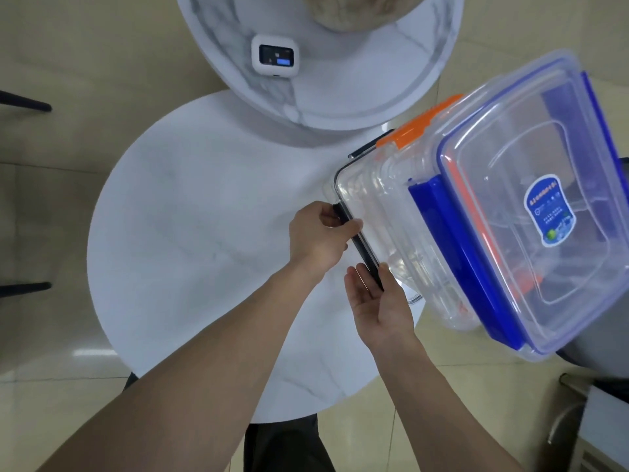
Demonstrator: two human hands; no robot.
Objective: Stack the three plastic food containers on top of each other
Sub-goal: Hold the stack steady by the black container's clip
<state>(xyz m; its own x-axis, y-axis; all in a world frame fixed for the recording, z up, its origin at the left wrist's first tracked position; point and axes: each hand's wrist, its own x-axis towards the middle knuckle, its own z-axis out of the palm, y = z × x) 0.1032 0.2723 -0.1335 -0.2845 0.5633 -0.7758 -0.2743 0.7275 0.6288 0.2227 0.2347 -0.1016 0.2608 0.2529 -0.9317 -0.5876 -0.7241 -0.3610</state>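
Observation:
Three clear plastic food containers stand stacked at the right edge of the round white table (190,233). The blue-clipped container (531,199) with a blue sticker is on top. Under it is the orange-clipped container (418,131). The lowest is the black-clipped container (354,185). My left hand (318,238) pinches the black side clip of the lowest container. My right hand (379,301) rests against the same black clip lower down, its fingers held flat along it.
A second round marble table (340,97) stands higher behind, carrying a small white device with a screen (275,56) and a beige object (354,11). Dark chair legs (23,103) show at the left. Grey furniture (606,420) sits at the lower right on the tiled floor.

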